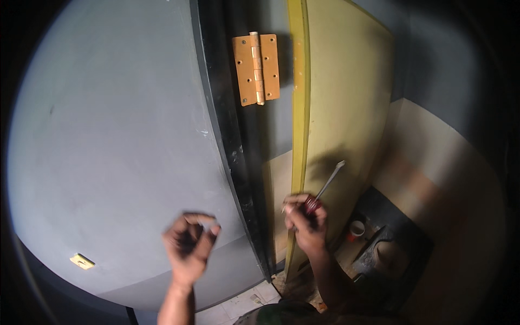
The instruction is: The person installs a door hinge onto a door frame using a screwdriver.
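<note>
Hiding the screwdriver [324,190] handle, right hand [305,221]; left hand [189,244] contents unclear.

Matt grey door [108,135], brassy metal hinge [257,69]

One view only, from a wide fisheye camera worn on the person's head. It looks forward and down along a grey door [108,151] and its black frame [230,141], close enough that the door fills the left half. Straight edges bow toward the rim; both forearms enter from the lower edge.
</note>
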### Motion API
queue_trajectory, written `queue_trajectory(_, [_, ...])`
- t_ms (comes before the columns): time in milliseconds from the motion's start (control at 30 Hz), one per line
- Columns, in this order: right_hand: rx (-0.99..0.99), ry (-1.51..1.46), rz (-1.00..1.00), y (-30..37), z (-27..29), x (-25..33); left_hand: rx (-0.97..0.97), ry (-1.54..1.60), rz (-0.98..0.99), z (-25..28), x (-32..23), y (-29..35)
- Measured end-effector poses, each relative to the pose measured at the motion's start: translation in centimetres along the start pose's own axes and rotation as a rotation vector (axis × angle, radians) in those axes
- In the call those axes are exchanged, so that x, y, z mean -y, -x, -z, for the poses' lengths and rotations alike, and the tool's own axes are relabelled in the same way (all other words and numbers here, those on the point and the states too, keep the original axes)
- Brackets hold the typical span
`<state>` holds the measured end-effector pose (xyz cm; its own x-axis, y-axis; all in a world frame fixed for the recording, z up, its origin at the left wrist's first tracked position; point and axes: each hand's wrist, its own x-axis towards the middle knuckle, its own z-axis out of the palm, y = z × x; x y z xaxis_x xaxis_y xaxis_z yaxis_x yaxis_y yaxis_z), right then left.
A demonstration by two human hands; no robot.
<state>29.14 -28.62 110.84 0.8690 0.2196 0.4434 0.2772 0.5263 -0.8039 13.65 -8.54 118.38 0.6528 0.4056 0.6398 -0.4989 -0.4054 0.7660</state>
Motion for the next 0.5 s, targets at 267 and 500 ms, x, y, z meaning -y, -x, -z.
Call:
queue_trajectory(267, [-0.152, 0.06, 0.949, -14.6, -9.5, 10.3, -0.291, -0.327, -0.546, -6.8, -5.2, -15.9])
queue_trajectory(500, [-0.099, 0.175, 0.884, -17.6, -11.8, 9.1, -0.358, -0.26, -0.816, -7.8, 1.2, -17.5])
